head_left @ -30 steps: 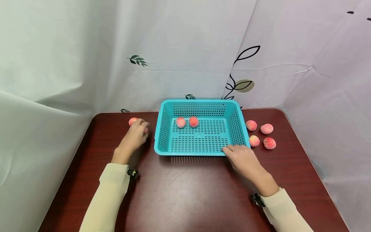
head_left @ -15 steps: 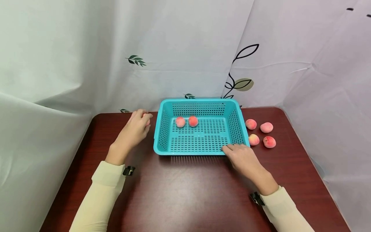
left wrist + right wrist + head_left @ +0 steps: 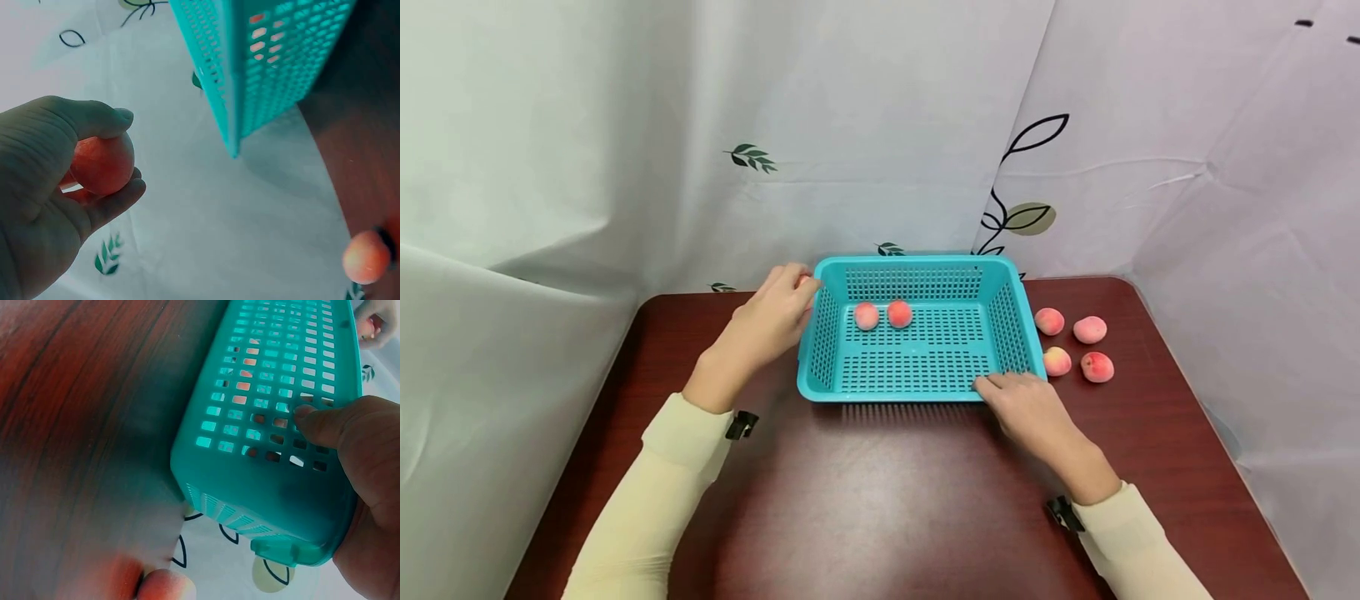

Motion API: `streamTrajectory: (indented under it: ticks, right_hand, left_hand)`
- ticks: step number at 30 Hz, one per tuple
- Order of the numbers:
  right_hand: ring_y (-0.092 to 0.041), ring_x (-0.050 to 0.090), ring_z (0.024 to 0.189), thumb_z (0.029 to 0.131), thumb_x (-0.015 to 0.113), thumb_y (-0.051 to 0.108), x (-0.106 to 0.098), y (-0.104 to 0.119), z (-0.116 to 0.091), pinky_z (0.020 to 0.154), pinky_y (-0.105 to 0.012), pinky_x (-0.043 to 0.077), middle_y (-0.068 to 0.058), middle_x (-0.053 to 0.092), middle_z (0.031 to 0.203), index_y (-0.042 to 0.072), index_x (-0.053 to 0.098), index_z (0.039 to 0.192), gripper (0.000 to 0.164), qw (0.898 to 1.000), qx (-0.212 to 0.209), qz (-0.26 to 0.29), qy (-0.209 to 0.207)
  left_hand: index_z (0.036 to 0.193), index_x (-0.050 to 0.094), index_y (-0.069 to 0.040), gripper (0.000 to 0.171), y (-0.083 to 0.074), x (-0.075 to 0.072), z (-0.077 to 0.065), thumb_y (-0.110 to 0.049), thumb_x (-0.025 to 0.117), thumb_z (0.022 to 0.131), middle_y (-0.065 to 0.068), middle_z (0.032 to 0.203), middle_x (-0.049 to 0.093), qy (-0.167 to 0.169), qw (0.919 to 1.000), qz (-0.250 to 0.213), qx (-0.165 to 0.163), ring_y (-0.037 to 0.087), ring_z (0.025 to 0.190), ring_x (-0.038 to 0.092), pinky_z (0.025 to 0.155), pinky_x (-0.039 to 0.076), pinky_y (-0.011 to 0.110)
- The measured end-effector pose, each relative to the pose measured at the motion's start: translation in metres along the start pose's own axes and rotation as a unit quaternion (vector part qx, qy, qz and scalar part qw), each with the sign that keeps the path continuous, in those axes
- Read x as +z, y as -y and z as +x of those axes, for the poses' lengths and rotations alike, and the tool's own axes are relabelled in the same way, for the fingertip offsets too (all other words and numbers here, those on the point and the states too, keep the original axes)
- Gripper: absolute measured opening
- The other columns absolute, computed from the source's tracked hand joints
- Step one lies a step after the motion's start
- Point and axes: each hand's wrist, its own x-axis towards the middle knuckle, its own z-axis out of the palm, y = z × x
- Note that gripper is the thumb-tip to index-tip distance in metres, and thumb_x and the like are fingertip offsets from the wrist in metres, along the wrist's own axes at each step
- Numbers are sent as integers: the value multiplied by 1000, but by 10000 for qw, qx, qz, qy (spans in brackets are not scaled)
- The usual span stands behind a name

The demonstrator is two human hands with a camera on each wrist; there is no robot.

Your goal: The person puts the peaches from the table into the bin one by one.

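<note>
My left hand (image 3: 775, 312) is raised at the left rim of a turquoise plastic basket (image 3: 913, 397). It holds a peach (image 3: 106, 164) between thumb and fingers, seen clearly in the left wrist view; in the head view the fingers mostly cover it. My right hand (image 3: 1026, 408) grips the basket's near rim by the right corner. In the right wrist view its thumb presses the outer wall of the basket (image 3: 250, 481). Inside the basket lie a pale pink peach (image 3: 867, 316) and a redder peach (image 3: 899, 314), side by side toward the back left.
Several peaches, among them a red one (image 3: 1097, 367), sit on the dark wooden table (image 3: 880, 500) right of the basket. Another peach (image 3: 367, 257) rests on the table in the left wrist view, hidden in the head view. A white curtain (image 3: 865, 125) hangs behind.
My left hand has lifted the peach from the left part of the table and carried it up and right to the basket's rim. The right hand keeps its grip on the basket.
</note>
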Motion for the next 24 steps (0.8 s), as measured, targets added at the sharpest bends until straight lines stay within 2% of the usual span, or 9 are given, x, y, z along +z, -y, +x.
streamTrajectory:
  ticks: [5,12,19,24]
  right_hand:
    - [-23,56,60,86,62,-4,1,0,0,56,-36,44,-2,53,68,11,50,83,19,10000,10,-13,48]
    - [-22,55,59,86,62,-4,0,0,-1,56,-36,44,-2,53,68,11,50,83,20,10000,24,-22,67]
    - [-23,56,60,87,61,-4,0,0,0,56,-37,45,-2,53,68,11,50,83,19,10000,20,2,59]
    - [-23,55,59,86,60,-5,0,0,0,55,-36,44,-2,53,67,11,49,83,20,10000,-2,8,-17]
  left_hand:
    - [111,62,4,14,-9,-3,16,3,62,97,25,117,58,-27,9991,-43,412,42,107,56,87,55,48]
    - [107,62,4,9,-23,-4,37,1,59,99,21,107,56,194,9962,5,845,38,102,54,82,53,41]
    - [104,62,3,10,-32,1,58,1,52,102,23,117,60,367,9943,-30,1005,39,106,56,88,54,41]
    - [106,64,2,11,-36,6,72,0,54,102,22,118,59,526,9935,-92,1010,37,108,56,83,55,40]
